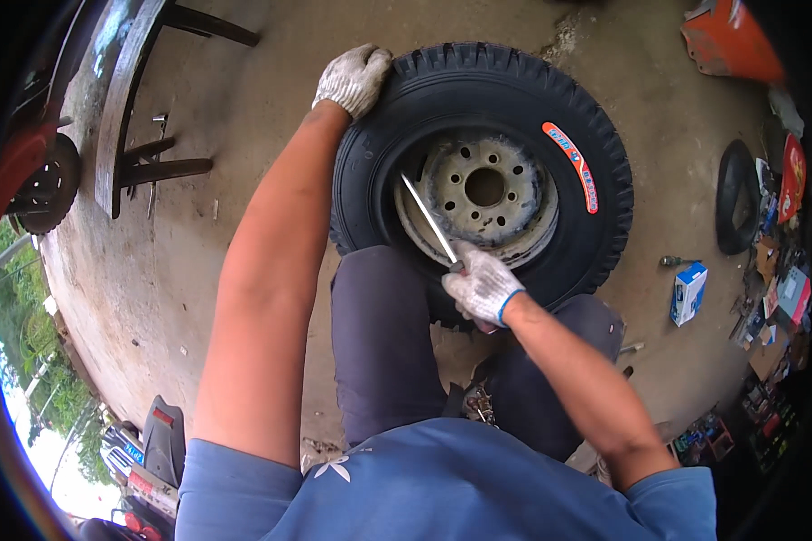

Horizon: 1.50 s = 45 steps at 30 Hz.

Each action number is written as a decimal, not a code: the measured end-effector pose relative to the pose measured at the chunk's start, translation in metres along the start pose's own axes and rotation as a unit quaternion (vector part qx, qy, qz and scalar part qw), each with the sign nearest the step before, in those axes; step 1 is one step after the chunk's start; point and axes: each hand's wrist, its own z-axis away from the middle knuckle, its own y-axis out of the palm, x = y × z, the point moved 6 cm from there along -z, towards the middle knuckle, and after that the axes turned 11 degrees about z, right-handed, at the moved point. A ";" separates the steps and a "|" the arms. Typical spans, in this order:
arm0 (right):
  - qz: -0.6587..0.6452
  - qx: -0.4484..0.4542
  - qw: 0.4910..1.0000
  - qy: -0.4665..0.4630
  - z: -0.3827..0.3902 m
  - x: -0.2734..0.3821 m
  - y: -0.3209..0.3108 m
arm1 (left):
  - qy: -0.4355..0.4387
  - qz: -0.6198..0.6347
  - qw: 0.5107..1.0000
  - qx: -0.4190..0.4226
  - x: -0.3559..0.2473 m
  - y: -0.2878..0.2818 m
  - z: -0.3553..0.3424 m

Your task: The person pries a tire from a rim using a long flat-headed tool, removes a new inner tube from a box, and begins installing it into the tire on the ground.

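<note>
A black tyre (370,171) with chunky tread and an orange-red sticker lies in front of my knees. Within its opening sits a worn, pale wheel rim (442,185) with a round centre hole. My left hand (356,79), in a white knitted glove, grips the tyre's far left edge, fingers curled over the tread. A long, shiny pry bar (431,219) with a dark collar is held in my gloved right hand (483,284), above the tyre's near side. Its tip reaches the left side of the rim, by the tyre's inner edge; whether it touches is unclear.
To the left stands a dark wooden bench (122,117), a metal wrench (153,171) on the floor by its legs. A blue-and-white box (688,294) and a black rubber ring (738,198) lie right. Clutter lines the right edge; an orange part (731,43) is at far right.
</note>
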 end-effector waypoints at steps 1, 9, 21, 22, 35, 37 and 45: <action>0.032 -0.134 0.982 -0.126 -0.002 -0.001 0.003 | 0.001 -0.014 1.000 -0.011 -0.003 -0.004 0.005; -0.016 -0.220 0.968 0.122 0.221 -0.127 0.023 | 0.016 -0.194 0.980 -0.048 0.001 0.003 0.053; 0.212 -0.785 0.579 -0.055 0.031 -0.078 -0.170 | 0.296 -0.162 0.941 0.027 -0.099 0.072 0.196; 0.214 -0.794 0.564 -0.073 0.025 -0.080 -0.171 | 0.335 -0.187 0.901 0.203 -0.101 0.117 0.218; 0.180 -0.738 0.649 -0.046 0.017 -0.079 -0.189 | 0.133 -0.381 0.859 0.314 -0.096 0.215 0.207; 0.174 -0.725 0.666 -0.023 0.015 -0.079 -0.194 | 0.108 -0.419 0.851 0.296 -0.094 0.223 0.202; 0.238 -0.706 0.663 -0.067 0.009 -0.070 -0.215 | 0.035 -0.381 0.888 0.254 -0.093 0.239 0.206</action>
